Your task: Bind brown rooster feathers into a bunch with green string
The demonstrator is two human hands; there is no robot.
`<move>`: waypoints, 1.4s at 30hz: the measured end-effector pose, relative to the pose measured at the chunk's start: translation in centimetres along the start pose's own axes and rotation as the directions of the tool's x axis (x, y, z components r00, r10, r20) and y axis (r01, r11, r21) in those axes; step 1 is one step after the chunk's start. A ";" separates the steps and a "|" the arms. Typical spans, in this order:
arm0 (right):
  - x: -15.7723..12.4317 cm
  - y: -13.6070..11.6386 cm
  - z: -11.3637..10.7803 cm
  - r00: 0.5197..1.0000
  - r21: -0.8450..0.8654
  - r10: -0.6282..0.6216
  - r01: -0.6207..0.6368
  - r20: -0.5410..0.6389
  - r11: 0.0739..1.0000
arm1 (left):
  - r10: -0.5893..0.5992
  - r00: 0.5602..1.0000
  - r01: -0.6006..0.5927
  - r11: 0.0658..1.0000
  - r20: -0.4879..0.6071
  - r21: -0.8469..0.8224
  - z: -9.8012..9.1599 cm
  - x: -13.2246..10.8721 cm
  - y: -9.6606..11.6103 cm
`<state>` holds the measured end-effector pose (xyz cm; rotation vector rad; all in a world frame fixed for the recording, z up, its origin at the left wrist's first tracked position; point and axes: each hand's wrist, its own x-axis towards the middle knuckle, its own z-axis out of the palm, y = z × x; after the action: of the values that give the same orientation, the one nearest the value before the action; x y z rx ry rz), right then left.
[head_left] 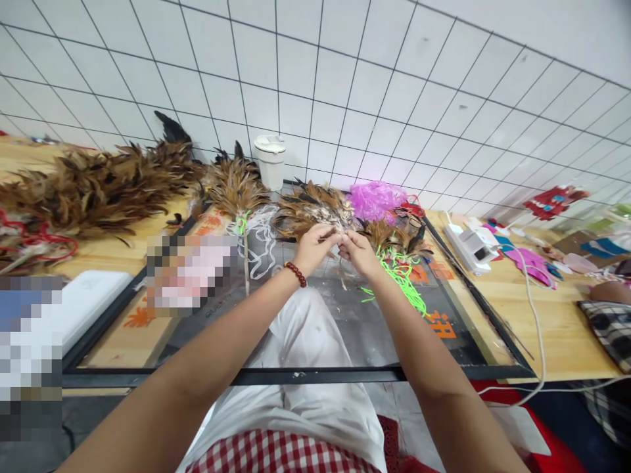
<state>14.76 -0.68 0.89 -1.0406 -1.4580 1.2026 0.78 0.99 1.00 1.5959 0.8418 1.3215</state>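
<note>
The feather bundle point(308, 205) lies at mid-scene, over a glass panel whose black frame point(320, 376) edges the worktop's point(557, 328) near side. Bright green cords point(401, 279) lie to the right. At the bundle's pale near end, the left hand point(315, 248) and right hand point(358, 252) meet, each grip closed in a fingertip pinch on it. Farther back are a purple plastic bag point(377, 199), right, and a white cup point(271, 164), left.

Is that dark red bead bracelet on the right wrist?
No, the bead bracelet circles the wrist of the left hand, while the wrist of the right hand is bare.
</note>
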 end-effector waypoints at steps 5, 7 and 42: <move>-0.2 -0.7 1.0 0.998 0.192 0.040 -0.049 0.051 0.980 | -0.093 0.996 0.087 0.947 -0.002 -0.308 0.6 -0.4 0.8; -0.5 -1.1 0.9 0.989 0.196 0.114 -0.132 0.099 0.972 | -0.132 0.991 0.116 0.918 -0.017 -0.380 0.8 -0.4 0.7; -1.0 -2.0 -2.1 0.848 -0.510 -0.522 0.490 0.092 0.707 | -0.364 0.911 0.411 0.767 0.194 -0.492 1.2 -1.0 1.6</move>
<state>16.91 -1.61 2.91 -0.9053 -1.9163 0.3730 1.67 -0.75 2.01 0.9705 0.6369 1.0492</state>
